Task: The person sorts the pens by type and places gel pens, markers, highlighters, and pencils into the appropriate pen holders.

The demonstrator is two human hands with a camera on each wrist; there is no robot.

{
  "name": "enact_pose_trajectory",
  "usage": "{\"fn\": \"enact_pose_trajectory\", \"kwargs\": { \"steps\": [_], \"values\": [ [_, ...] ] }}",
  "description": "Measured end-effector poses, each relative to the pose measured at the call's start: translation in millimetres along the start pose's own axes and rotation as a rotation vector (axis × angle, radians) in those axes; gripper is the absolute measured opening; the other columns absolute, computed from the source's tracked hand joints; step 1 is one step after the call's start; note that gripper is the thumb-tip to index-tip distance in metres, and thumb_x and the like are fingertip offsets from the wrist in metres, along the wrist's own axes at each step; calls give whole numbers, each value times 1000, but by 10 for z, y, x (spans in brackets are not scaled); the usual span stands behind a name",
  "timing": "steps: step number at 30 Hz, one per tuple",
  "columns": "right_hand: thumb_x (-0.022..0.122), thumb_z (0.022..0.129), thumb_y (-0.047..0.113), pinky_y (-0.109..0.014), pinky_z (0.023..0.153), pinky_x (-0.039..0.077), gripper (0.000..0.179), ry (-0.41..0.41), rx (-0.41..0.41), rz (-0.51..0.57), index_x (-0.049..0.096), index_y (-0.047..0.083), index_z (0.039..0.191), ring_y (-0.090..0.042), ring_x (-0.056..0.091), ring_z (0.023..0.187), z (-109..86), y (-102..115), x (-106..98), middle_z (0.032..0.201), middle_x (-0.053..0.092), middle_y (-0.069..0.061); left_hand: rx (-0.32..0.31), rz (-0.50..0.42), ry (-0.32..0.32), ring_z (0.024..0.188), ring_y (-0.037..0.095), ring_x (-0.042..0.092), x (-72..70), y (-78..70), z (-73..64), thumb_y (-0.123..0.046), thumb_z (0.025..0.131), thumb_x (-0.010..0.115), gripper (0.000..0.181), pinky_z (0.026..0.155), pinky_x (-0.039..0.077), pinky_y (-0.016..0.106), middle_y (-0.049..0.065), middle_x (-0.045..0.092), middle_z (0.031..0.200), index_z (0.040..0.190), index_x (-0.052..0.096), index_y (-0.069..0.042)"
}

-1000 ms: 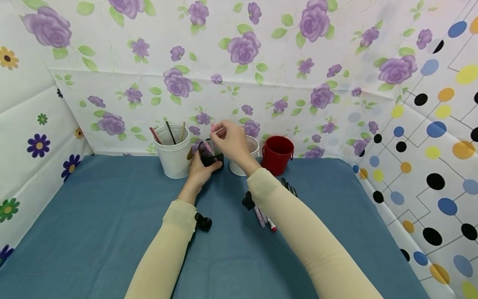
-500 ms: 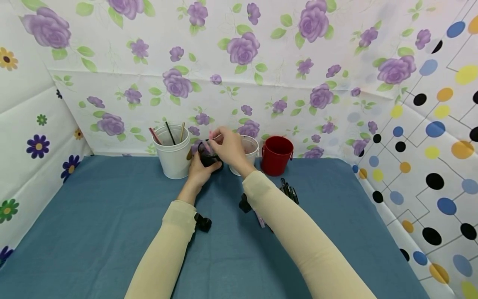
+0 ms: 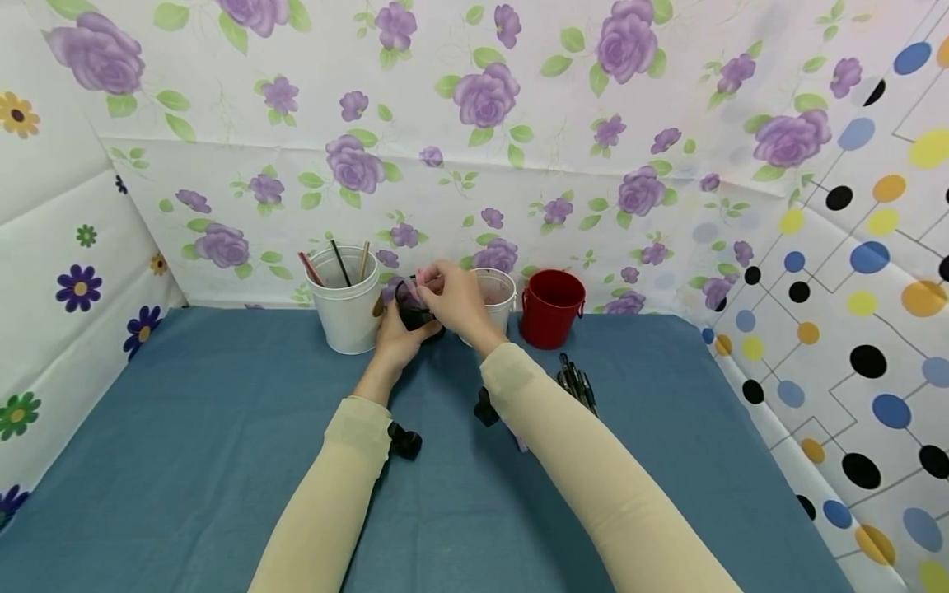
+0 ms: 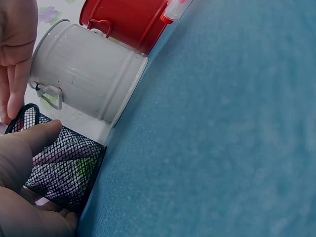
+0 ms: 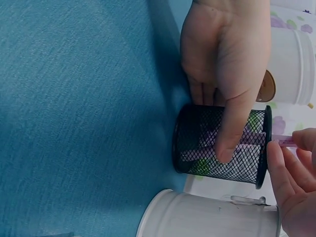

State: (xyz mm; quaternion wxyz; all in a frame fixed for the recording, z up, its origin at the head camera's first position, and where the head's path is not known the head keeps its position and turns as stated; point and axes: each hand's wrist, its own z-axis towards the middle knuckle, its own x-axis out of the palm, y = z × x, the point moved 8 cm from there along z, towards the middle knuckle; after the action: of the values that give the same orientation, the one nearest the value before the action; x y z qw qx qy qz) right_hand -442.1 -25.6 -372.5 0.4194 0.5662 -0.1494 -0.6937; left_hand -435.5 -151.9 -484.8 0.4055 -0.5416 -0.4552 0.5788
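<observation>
My left hand point(image 3: 399, 339) grips a black mesh pen cup point(image 5: 222, 143), fingers and thumb curled round its side. The cup stands upright on the blue cloth. At its rim my right hand point(image 3: 458, 298) pinches the upper end of a pink pen point(image 5: 283, 140), whose lower part is inside the cup. Through the mesh, purplish-pink shafts show in the right wrist view. In the left wrist view the mesh pen cup point(image 4: 66, 165) is partly covered by the left thumb and fingers, and the right fingers point(image 4: 17, 89) reach its rim.
Left of the cup stands a white bucket point(image 3: 347, 317) holding several sticks. A second white bucket point(image 4: 81, 69) and a red bucket point(image 3: 550, 317) stand to the right. Several black pens point(image 3: 577, 383) lie near the right forearm, which partly hides a purple pen point(image 3: 521, 443).
My right hand has moved down a little, lowering the pink pen deeper into the mesh cup. My left hand keeps its grip on the cup.
</observation>
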Motion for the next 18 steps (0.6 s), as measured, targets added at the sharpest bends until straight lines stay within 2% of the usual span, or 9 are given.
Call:
{"fn": "enact_pose_trajectory", "kwargs": {
  "steps": [10,18],
  "values": [
    [71,105,20,-33,78,60,11,35,-8,-13,69,10,109,-20,74,93,-16,-2,49,104,78,-7,-10,2,9,159,34,23,0,-7,-20,-28,95,82,98,129,23,51,17,25,173,169,19,-11],
    [71,104,17,-35,78,61,13,27,-24,-7,71,7,114,-22,74,92,-23,-15,40,104,78,-9,21,-12,6,156,34,29,2,-30,-9,-29,94,83,95,128,25,49,17,30,170,167,24,-12]
  ]
}}
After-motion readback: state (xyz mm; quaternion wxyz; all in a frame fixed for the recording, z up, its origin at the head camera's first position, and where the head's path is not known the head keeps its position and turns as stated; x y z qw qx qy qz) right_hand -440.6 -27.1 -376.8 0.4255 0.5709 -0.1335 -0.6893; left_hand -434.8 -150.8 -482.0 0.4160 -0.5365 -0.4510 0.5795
